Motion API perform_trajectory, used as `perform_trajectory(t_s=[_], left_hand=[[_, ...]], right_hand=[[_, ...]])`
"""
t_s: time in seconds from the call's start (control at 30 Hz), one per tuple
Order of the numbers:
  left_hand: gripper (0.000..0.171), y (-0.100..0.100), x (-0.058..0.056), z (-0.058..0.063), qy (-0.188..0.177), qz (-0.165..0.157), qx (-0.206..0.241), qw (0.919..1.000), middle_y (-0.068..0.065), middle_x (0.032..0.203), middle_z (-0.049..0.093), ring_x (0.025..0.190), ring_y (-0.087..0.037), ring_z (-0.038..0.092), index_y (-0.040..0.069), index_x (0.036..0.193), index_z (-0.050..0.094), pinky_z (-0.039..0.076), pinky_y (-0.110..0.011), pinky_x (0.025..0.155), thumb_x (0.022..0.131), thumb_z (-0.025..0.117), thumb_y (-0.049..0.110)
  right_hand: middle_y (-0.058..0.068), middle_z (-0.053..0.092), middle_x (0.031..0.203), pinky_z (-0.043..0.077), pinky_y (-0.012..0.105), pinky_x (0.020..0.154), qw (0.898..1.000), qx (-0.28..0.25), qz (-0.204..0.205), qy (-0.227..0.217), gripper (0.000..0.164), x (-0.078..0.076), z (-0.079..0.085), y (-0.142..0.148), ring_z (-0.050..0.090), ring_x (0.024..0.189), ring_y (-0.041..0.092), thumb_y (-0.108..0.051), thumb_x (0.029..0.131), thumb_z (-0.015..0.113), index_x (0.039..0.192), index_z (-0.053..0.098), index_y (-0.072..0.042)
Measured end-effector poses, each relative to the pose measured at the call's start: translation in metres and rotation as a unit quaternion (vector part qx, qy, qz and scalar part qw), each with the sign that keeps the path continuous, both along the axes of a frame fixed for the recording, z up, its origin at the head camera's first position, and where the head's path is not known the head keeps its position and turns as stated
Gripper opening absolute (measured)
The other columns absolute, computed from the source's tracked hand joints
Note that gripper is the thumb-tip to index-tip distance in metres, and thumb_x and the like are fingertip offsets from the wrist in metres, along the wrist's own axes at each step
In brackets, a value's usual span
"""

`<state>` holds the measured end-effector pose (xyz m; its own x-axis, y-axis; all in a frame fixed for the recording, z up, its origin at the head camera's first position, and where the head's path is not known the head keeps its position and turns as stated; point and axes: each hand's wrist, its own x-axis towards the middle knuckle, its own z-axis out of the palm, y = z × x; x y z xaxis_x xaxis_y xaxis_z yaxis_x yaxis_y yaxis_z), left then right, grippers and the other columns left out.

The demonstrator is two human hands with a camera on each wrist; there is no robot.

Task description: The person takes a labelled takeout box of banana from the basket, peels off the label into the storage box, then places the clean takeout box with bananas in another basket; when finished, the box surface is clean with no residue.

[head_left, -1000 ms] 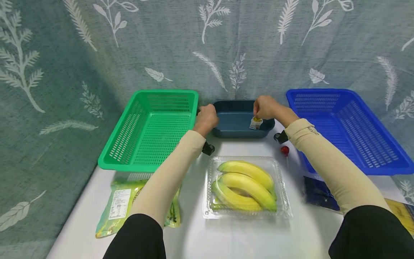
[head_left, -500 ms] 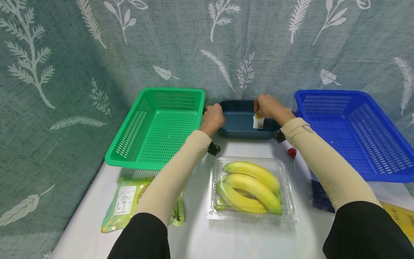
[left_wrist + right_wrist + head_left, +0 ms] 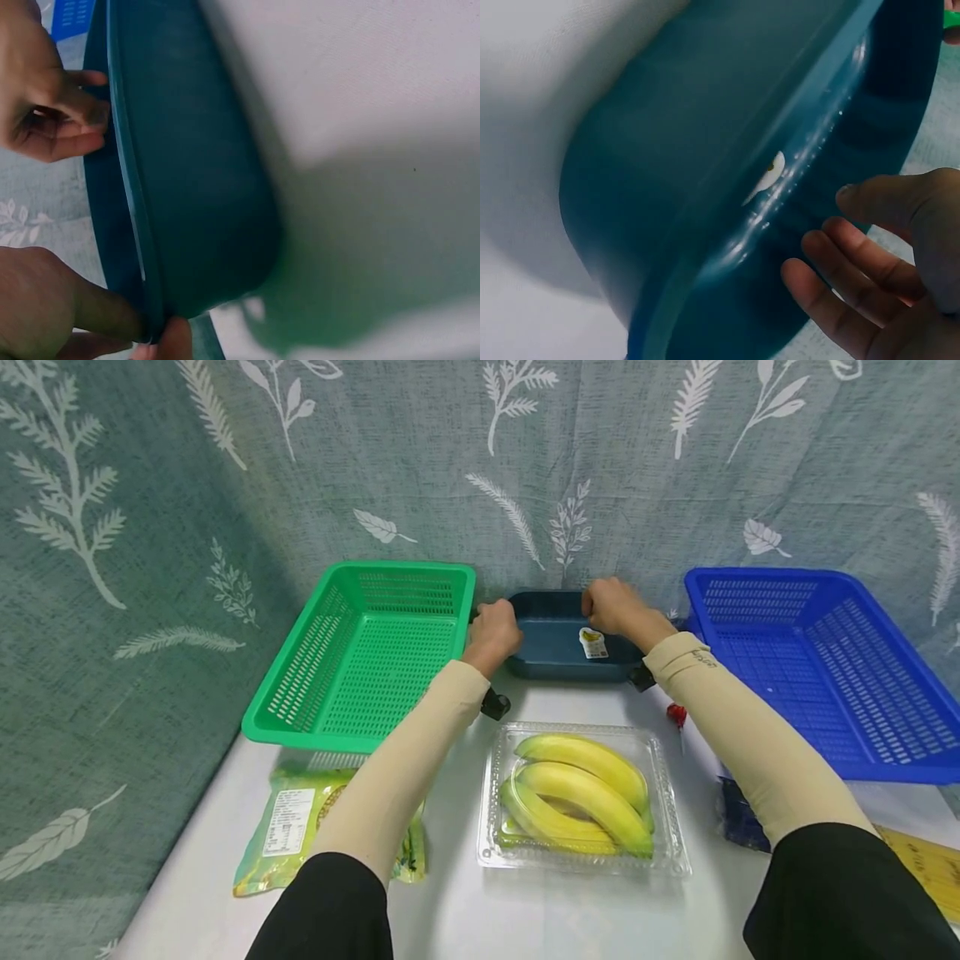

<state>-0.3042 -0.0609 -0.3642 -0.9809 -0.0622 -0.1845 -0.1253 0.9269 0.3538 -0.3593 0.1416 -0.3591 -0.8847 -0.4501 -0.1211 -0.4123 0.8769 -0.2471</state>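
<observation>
Head view for all clock bearings. Green basket (image 3: 375, 668) sits at 9 o'clock from the tray. Next to it, the left hand (image 3: 495, 631): dark teal tray (image 3: 547, 639) is pinched by the rim at its 9 o'clock end, between thumb and fingers. Small white card with yellow print (image 3: 592, 643): was held by the right hand half a second ago, now released and lying on the tray floor, just off centre toward 4 o'clock. Placement in the tray can be judged done. Card is at 3 o'clock from the left hand, well apart; at 7 o'clock from the right hand (image 3: 617, 607), near, not touched. Right hand: thumb and fingers spread, nothing held. Blue basket (image 3: 840, 693) at 3 o'clock from the tray
</observation>
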Motion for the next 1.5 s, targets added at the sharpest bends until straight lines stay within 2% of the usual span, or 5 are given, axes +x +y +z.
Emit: perform_trajectory(t_s=[0.3,0.5,0.67,1.07,1.5], left_hand=[[0.025,-0.004,0.0,0.004,-0.013,0.008,0.011,0.9998,-0.023,0.135,0.047,0.086,-0.028,0.057,0.005,0.121,0.062,0.049,-0.038,0.07,0.102,0.058,0.02],[0.059,-0.001,0.0,0.012,-0.042,-0.001,0.03,0.9987,-0.028,0.14,0.04,0.114,-0.036,0.051,-0.003,0.15,0.032,0.048,-0.043,0.087,0.103,0.056,0.023],[0.07,0.001,0.001,0.019,-0.042,-0.013,0.042,0.9981,-0.03,0.144,0.035,0.131,-0.043,0.04,-0.002,0.154,0.021,0.04,-0.048,0.103,0.102,0.057,0.028],[0.069,-0.008,0.011,0.032,0.023,-0.116,0.117,0.986,-0.021,0.157,0.029,0.145,-0.037,0.025,0.003,0.157,0.023,0.032,-0.05,0.112,0.103,0.055,0.034],[0.087,-0.021,0.046,0.056,0.043,-0.215,0.093,0.9712,-0.018,0.159,0.027,0.143,-0.038,0.03,0.015,0.16,0.021,0.034,-0.055,0.109,0.095,0.056,0.061]], right_hand=[[0.023,0.065,0.115,0.05,0.05,0.088,1.0,-0.01,0.004,-0.008,0.026,0.006,0.017,0.003,0.061,0.104,0.039,-0.006,0.095,0.062,0.117,0.068,0.005],[0.023,0.065,0.111,0.05,0.051,0.087,1.0,-0.025,0.007,0.007,0.024,0.016,0.026,0.008,0.062,0.102,0.038,-0.009,0.095,0.063,0.114,0.068,0.005],[0.023,0.066,0.109,0.05,0.052,0.086,0.999,-0.024,0.005,0.022,0.025,0.025,0.028,0.014,0.062,0.101,0.038,-0.013,0.096,0.063,0.112,0.069,0.005],[0.028,0.064,0.118,0.049,0.056,0.089,0.998,-0.043,-0.015,0.034,0.038,0.052,0.039,0.038,0.061,0.107,0.042,-0.023,0.097,0.063,0.121,0.064,0.007],[0.027,0.058,0.131,0.047,0.06,0.089,0.995,-0.062,-0.006,0.077,0.053,0.107,0.051,0.068,0.058,0.114,0.045,-0.033,0.099,0.063,0.136,0.056,0.005]])
